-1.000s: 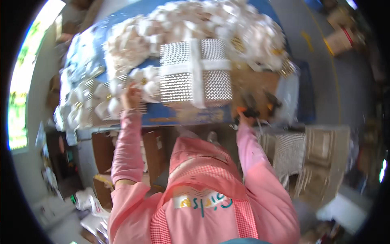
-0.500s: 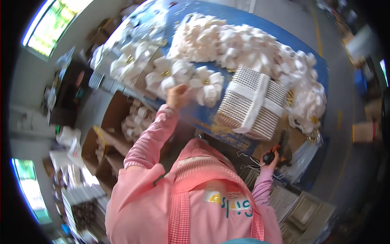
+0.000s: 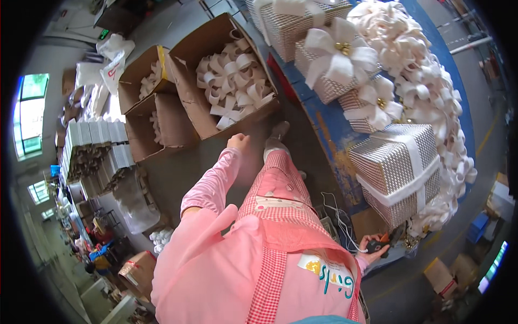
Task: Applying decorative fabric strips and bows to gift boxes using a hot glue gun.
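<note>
My left hand [image 3: 238, 143] hangs over the floor just in front of a cardboard carton [image 3: 202, 131]. Its fingers are curled into a loose fist, and nothing shows in them. Inside the carton lies a heap of off-white looped ribbon bows [image 3: 234, 75]. At the table's near corner my right hand [image 3: 372, 248] grips a black glue gun [image 3: 379, 245] with an orange part; a white cord [image 3: 341, 224] runs close by. Beside that hand stands a silver woven-pattern box [image 3: 386, 154] with a white ribbon band crossed over it.
Smaller boxes with white bows and gold centres [image 3: 372, 102] line the blue table [image 3: 329, 127], beside a long heap of white bows [image 3: 431, 86]. Two smaller cartons [image 3: 154, 129] adjoin the big one. Stacked grey-white panels [image 3: 94, 140] stand at the left.
My view has swung left, so the cartons are now ahead. My left hand has gone from the bow-topped boxes on the table to beside the big carton. The right hand keeps the glue gun.
</note>
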The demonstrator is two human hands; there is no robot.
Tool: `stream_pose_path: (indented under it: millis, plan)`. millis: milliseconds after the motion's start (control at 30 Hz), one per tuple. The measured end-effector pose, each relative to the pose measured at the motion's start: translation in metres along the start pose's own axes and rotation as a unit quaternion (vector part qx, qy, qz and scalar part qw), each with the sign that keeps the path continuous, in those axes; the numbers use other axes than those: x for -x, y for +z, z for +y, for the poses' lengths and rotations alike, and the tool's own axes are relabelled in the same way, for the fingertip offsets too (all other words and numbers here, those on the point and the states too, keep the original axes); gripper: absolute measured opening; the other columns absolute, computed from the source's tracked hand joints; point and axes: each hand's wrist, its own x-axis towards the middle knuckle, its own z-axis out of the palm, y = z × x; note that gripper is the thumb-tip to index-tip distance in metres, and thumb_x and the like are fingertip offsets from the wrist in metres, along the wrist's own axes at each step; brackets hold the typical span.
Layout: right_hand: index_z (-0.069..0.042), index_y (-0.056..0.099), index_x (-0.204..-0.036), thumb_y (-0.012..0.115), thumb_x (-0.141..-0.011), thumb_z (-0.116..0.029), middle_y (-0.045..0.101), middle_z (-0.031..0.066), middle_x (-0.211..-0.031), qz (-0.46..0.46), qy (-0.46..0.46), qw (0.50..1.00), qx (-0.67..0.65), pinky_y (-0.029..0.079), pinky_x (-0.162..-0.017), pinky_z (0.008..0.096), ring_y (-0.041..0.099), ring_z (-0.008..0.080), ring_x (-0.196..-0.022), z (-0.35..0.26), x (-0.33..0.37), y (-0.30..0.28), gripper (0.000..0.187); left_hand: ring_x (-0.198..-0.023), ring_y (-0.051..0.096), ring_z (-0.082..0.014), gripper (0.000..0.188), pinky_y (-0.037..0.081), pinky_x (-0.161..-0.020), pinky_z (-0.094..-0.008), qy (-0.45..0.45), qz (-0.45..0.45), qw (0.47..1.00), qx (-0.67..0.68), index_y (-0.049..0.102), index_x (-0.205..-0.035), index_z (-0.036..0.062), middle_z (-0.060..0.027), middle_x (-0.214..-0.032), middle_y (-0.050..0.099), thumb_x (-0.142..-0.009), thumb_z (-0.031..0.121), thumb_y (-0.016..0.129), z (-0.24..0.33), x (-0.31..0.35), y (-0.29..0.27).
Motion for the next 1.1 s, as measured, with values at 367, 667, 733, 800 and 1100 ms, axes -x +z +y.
stream_pose_path:
  millis: [367,667,733,800,1100]
  plan:
    - [-0.006,0.046,-0.119,0.068,-0.074,-0.01,0.052,0.0041,-0.097,0.163,-0.092,0.852,0.489,0.043,-0.074,0.024,0.051,0.0129,-0.082,-0.027,0.032,-0.023,0.05,-0.05,0.058,-0.0133,0.023,0.047,-0.044,-0.0282,-0.133,0.033,0.989,0.049,0.061,-0.099,0.0115,-0.0039,-0.071,0.065,-0.087,0.012,0.042,-0.079,-0.206,-0.042]
    - [-0.013,0.041,-0.065,0.054,-0.081,-0.023,0.032,-0.0038,-0.053,0.4,0.061,0.839,0.364,0.025,-0.045,0.025,0.029,0.0092,-0.048,0.03,-0.006,0.029,0.023,-0.095,0.061,-0.0281,0.035,0.046,-0.083,-0.0371,-0.394,0.156,0.896,0.128,0.067,-0.098,0.0085,-0.0166,-0.096,0.064,-0.074,0.03,0.056,-0.174,-0.409,-0.052]
    - [-0.013,0.041,-0.068,0.054,-0.082,-0.024,0.033,-0.0033,-0.056,0.388,0.068,0.828,0.399,0.026,-0.048,0.0257,0.03,0.0098,-0.051,0.051,-0.036,0.038,0.022,-0.104,0.056,-0.0323,0.043,0.041,-0.09,-0.0391,-0.46,0.198,0.857,0.12,0.064,-0.104,0.0047,-0.0207,-0.105,0.061,-0.074,0.035,0.056,-0.216,-0.426,-0.046]
    - [-0.012,0.042,-0.07,0.054,-0.082,-0.024,0.035,-0.0027,-0.059,0.375,0.041,0.825,0.42,0.026,-0.05,0.0264,0.031,0.0104,-0.054,0.064,-0.046,0.046,0.02,-0.104,0.056,-0.0339,0.049,0.041,-0.09,-0.0385,-0.407,0.316,0.85,0.113,0.062,-0.107,0.0038,-0.0198,-0.107,0.06,-0.076,0.041,0.055,-0.21,-0.452,-0.018]
    - [-0.012,0.046,-0.08,0.054,-0.082,-0.028,0.04,-0.0003,-0.072,0.31,0.018,0.811,0.496,0.03,-0.061,0.0293,0.036,0.0128,-0.067,0.085,-0.081,0.073,0.019,-0.05,0.054,-0.0163,0.042,0.04,-0.042,-0.0324,-0.424,0.114,0.688,0.577,0.06,-0.086,0.0137,-0.0015,-0.065,0.059,-0.08,0.055,0.055,-0.217,-0.508,-0.027]
